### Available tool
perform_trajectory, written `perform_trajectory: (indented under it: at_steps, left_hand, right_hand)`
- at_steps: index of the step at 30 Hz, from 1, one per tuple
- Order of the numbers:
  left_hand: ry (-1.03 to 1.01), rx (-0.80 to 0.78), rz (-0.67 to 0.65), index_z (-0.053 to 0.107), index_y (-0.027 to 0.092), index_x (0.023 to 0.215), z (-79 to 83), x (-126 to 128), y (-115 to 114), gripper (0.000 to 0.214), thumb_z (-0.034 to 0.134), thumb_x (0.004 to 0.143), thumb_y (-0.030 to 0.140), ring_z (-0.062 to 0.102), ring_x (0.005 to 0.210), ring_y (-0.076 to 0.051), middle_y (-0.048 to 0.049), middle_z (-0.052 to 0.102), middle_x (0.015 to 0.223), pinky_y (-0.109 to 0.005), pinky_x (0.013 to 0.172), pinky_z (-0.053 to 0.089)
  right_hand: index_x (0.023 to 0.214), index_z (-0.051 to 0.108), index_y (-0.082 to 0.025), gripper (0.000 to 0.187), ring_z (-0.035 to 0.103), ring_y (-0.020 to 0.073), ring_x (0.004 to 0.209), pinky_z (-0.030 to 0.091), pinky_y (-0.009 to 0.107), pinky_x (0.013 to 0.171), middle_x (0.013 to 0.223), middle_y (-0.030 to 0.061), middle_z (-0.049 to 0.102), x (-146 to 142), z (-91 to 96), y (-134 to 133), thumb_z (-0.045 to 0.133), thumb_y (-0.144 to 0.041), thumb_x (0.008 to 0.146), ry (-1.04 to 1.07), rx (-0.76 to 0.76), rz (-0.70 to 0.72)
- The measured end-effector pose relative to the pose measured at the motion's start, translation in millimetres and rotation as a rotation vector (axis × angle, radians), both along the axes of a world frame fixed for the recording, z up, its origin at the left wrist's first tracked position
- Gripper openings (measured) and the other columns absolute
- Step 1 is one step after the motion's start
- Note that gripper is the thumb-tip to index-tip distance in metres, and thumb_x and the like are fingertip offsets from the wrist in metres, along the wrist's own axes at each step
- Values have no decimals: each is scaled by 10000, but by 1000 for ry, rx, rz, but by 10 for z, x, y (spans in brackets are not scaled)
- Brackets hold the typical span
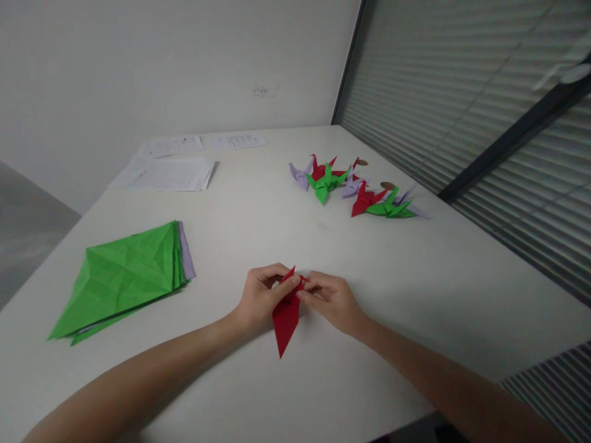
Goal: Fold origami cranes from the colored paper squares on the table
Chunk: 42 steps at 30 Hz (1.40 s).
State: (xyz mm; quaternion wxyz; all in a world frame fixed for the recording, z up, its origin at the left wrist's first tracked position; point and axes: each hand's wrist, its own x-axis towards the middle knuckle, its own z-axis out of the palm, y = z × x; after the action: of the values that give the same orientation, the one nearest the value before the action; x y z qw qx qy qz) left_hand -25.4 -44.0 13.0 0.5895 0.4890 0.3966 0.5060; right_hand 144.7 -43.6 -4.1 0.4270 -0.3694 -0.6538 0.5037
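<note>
A folded red paper, long and pointed toward me, lies on the white table in front of me. My left hand pinches its upper left part with fingers closed on it. My right hand pinches the upper right edge of the same paper. Both hands meet at the paper's top tip.
A stack of creased green sheets with a lilac sheet under it lies at the left. Several finished paper cranes in red, green and lilac sit at the back right. White printed papers lie at the far left. Window blinds run along the right.
</note>
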Motion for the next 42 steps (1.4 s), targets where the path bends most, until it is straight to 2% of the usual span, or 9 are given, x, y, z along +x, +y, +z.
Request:
perform_trajectory:
  at_steps: [6,9,12,17,23,26,30,34,42]
  left_hand:
    - [19,-43,-88,697,132,763,-22,21,24,281,747,774,408,568,628,-116,-37,662,715,-232,597,447]
    - [59,48,23,653,173,993,-23,-2,81,363,777,741,403,594,766,-133,-23,648,857,-242,685,466]
    - [122,42,106,604,168,908,10,-56,137,377,781,722,445,548,697,-105,18,582,773,-217,626,430]
    - [222,-152,-305,635,100,812,138,-57,149,480,651,796,579,543,595,-108,-49,648,695,-239,583,412]
    - [148,-51,-250,673,103,824,110,104,253,374,774,711,445,598,649,-129,-53,686,733,-247,642,459]
    - [94,-34,-197,681,108,763,30,120,357,327,791,682,405,610,633,-137,-52,690,703,-250,633,471]
    - [79,-78,-176,703,107,780,-72,118,431,312,782,683,393,650,679,-166,-88,721,754,-249,624,482]
    - [49,-104,-226,707,104,763,-164,158,414,362,801,659,437,643,655,-164,-74,710,722,-254,623,490]
    - [11,-180,-305,683,94,712,-230,229,302,469,792,650,545,572,524,-114,-44,659,617,-227,550,451]
  right_hand:
    - [650,624,-200,232,543,137,648,429,278,628,659,5,577,46,56,33,649,-309,853,-47,170,19]
    - [652,620,-198,229,532,135,631,418,275,606,648,0,567,122,62,121,652,-311,849,-58,213,-52]
    - [648,615,-197,224,511,128,605,404,270,579,630,-8,548,225,81,231,654,-288,849,-69,283,-157]
    - [695,624,-200,155,532,136,611,423,278,573,652,2,571,322,159,294,652,-187,847,-125,564,-316]
    - [949,694,-211,149,618,174,765,509,304,656,844,65,658,317,181,197,662,-126,831,-155,779,-127]
    - [951,676,-208,116,609,184,806,505,325,708,865,64,649,310,158,219,646,-185,842,-110,652,-174]
    - [840,650,-189,200,548,151,649,450,293,609,710,19,606,300,84,352,603,-382,863,53,159,-415]
    - [885,703,-166,346,504,128,577,403,270,556,678,15,638,281,27,429,705,-481,742,156,-229,-331]
    - [749,726,-178,313,609,183,675,487,322,657,733,37,709,222,2,358,817,-444,612,171,-276,-175]
